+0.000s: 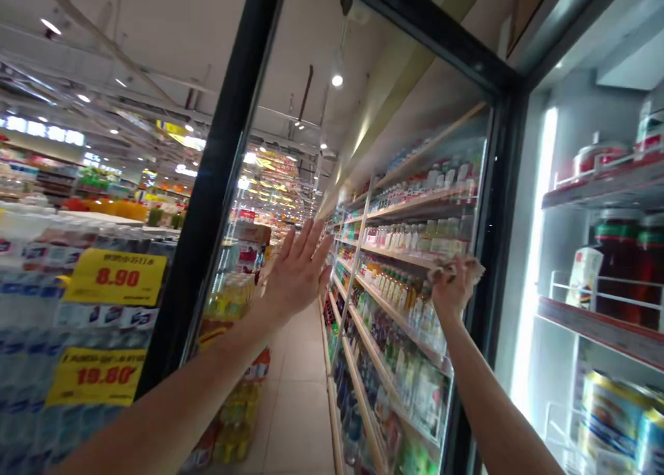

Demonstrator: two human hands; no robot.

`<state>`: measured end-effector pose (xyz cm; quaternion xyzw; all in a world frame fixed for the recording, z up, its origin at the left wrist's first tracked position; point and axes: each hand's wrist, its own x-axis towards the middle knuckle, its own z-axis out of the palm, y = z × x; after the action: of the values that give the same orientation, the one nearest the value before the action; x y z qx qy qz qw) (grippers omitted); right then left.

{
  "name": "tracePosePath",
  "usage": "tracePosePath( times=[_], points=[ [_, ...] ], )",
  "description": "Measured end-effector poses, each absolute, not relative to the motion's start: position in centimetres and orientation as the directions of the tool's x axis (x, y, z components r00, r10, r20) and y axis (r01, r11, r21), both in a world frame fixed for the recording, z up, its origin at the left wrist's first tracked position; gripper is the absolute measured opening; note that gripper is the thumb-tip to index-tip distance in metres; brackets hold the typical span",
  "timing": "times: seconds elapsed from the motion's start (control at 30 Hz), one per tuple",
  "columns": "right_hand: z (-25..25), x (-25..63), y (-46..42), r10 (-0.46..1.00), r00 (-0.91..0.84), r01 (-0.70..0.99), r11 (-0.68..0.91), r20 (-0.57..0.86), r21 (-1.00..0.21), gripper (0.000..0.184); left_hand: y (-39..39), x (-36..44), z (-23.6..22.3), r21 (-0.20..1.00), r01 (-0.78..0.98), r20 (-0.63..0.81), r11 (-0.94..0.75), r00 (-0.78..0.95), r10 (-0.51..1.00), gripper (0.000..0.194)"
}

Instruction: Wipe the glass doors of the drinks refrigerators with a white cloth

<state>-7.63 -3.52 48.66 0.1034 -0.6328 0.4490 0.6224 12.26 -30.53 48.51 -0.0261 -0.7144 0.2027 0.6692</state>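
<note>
A glass door [332, 19] in a black frame stands swung open in front of me. My left hand [298, 271] is flat against or just before the pane near its middle, fingers stretched out, holding nothing. Close to the hinge-side edge of the glass, my right hand [450, 292] grips a crumpled cloth [461, 267], whitish with darker patches. The cloth is at the pane, partly covered by the fingers. Through the glass or mirrored in it, shelves of bottles [404, 236] run along an aisle.
To the right is a lit cooler with a wire-edged shelf [596, 323], dark bottles [617, 254] and cans [606, 413]. At left, packed bottles stand stacked behind yellow price signs [117, 276]. The door's black frame post [207, 178] slants between them and the pane.
</note>
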Motion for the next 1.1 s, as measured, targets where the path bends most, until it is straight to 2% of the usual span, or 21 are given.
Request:
tracePosePath(
  times=[0.07,0.13,0.2,0.27,0.3,0.33,0.37,0.43,0.53,0.6,0.63,0.7,0.83,0.9,0.97,1.03,1.1],
  points=[
    [49.5,-8.1,-3.2,0.481,-0.213,-0.685,0.547,0.85,-0.481,0.054,-30.5,12.3,48.5,-0.318,-0.233,0.948,0.919,-0.097,0.304,0.052],
    [49.4,-6.6,-5.6,0.384,-0.153,-0.731,0.577,0.911,-0.366,0.055,-30.5,12.2,48.5,-0.316,-0.236,0.949,0.919,-0.087,0.304,0.051],
    [48.3,-3.9,-9.6,0.155,0.015,-0.789,0.608,0.988,-0.083,0.054,-30.6,12.2,48.5,-0.317,-0.238,0.948,0.918,-0.085,0.306,0.05],
    [46.9,-1.1,-13.6,-0.124,0.218,-0.781,0.572,0.968,0.249,0.057,-30.8,12.2,48.5,-0.325,-0.232,0.946,0.917,-0.092,0.312,0.05],
    [46.3,-0.2,-15.0,-0.233,0.277,-0.758,0.543,0.932,0.361,0.059,-30.9,12.2,48.5,-0.328,-0.228,0.945,0.917,-0.094,0.314,0.05],
    [45.8,0.3,-15.6,-0.303,0.301,-0.739,0.525,0.904,0.422,0.062,-31.0,12.2,48.5,-0.33,-0.225,0.944,0.917,-0.093,0.317,0.05],
    [45.6,0.3,-15.5,-0.329,0.296,-0.727,0.531,0.897,0.435,0.063,-31.0,12.2,48.5,-0.333,-0.224,0.943,0.916,-0.091,0.32,0.049],
    [45.8,-1.1,-13.3,-0.248,0.226,-0.723,0.606,0.942,0.333,0.061,-31.1,12.2,48.5,-0.334,-0.224,0.942,0.916,-0.092,0.322,0.049],
    [47.5,-4.9,-7.9,0.034,0.066,-0.719,0.694,0.997,0.024,0.056,-31.1,12.1,48.4,-0.328,-0.225,0.945,0.918,-0.104,0.312,0.05],
    [48.6,-6.7,-5.6,0.233,0.0,-0.731,0.664,0.972,-0.159,0.054,-31.0,12.0,48.3,-0.323,-0.222,0.946,0.92,-0.104,0.307,0.052],
    [48.8,-7.0,-5.3,0.304,-0.011,-0.742,0.636,0.953,-0.212,0.053,-31.0,12.0,48.3,-0.321,-0.218,0.947,0.922,-0.101,0.306,0.052],
    [48.6,-6.4,-6.5,0.338,0.01,-0.773,0.6,0.941,-0.207,0.052,-31.0,12.0,48.3,-0.319,-0.206,0.947,0.925,-0.095,0.306,0.052],
    [46.9,-3.1,-11.3,0.089,0.202,-0.805,0.582,0.975,0.113,0.051,-31.2,12.0,48.4,-0.321,-0.193,0.947,0.927,-0.089,0.309,0.05],
    [46.9,-2.4,-11.5,0.042,0.262,-0.8,0.568,0.964,0.192,0.05,-31.3,11.9,48.4,-0.323,-0.194,0.946,0.926,-0.09,0.311,0.049],
    [48.0,-3.1,-9.3,0.135,0.251,-0.797,0.591,0.959,0.125,0.05,-31.3,11.9,48.4,-0.326,-0.2,0.945,0.924,-0.094,0.313,0.048],
    [49.6,-4.6,-6.1,0.291,0.232,-0.777,0.629,0.928,-0.003,0.052,-31.3,11.8,48.3,-0.328,-0.207,0.945,0.922,-0.094,0.315,0.048],
    [50.9,-5.9,-3.8,0.359,0.242,-0.745,0.663,0.901,-0.064,0.051,-31.2,11.8,48.3,-0.325,-0.208,0.945,0.923,-0.091,0.313,0.049]
  ],
)
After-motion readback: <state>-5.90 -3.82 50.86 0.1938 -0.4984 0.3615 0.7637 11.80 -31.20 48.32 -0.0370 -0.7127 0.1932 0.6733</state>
